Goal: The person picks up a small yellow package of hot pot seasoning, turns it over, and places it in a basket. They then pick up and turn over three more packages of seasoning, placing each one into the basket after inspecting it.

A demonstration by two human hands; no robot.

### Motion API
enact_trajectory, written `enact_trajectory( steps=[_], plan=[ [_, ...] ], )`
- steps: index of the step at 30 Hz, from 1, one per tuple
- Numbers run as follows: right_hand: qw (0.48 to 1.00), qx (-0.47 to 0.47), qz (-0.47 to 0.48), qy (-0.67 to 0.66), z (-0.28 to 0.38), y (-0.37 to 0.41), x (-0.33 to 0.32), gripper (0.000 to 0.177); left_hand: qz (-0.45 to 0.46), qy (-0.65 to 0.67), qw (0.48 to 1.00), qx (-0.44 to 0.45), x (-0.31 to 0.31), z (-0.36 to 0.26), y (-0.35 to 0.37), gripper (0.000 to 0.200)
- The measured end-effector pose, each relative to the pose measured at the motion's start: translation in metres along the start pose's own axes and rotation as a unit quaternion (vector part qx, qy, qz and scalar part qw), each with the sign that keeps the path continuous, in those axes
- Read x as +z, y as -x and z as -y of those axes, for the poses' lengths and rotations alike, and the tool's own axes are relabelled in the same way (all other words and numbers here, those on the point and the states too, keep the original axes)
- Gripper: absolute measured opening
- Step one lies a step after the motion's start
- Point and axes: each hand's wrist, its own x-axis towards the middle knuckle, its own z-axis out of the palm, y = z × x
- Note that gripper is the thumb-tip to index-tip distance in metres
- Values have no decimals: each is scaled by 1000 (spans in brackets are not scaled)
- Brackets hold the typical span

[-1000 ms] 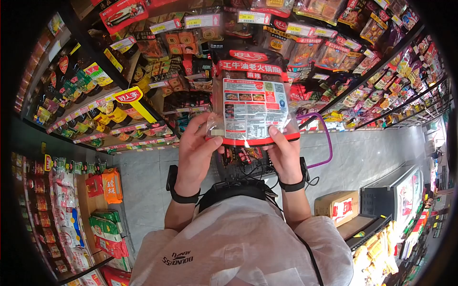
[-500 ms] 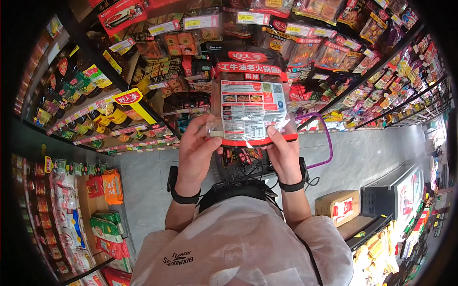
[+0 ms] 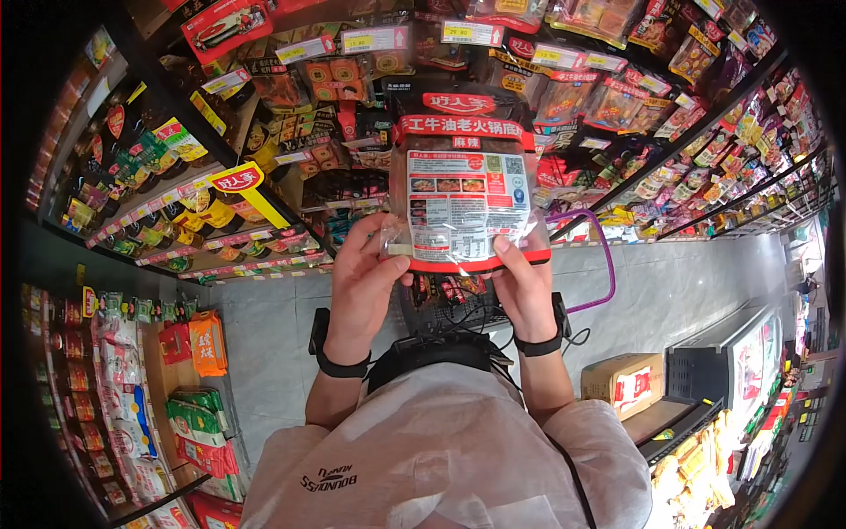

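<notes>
Both hands hold a packet of hot pot base (image 3: 464, 194) upright in front of my chest. It is a clear and black bag with red bands, and its printed label side faces me. My left hand (image 3: 363, 278) pinches the lower left corner, thumb on the front. At the lower right corner my right hand (image 3: 522, 275) grips the bag, its thumb also on the front. The fingers behind the packet are partly hidden. Below it, a dark basket (image 3: 423, 321) with several packets in it is partly covered by the bag and my hands.
Shelves of hanging seasoning packets (image 3: 564, 93) rise ahead, with price tags (image 3: 374, 40) along them. A yellow sign (image 3: 247, 189) juts out at left. A purple handle (image 3: 608, 264) stands right of my right hand. A cardboard box (image 3: 623, 383) and a freezer (image 3: 727, 357) are at lower right.
Almost nothing differs. The packet and both hands keep the same place, and glare on the bag's lower part has shifted slightly.
</notes>
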Motion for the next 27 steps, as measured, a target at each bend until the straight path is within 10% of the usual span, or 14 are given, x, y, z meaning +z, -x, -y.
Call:
enact_trajectory(
  steps=[27],
  plan=[
    [981,25,111,159,-5,18,-14,67,41,-79,995,51,1,-3,11,49]
  ],
)
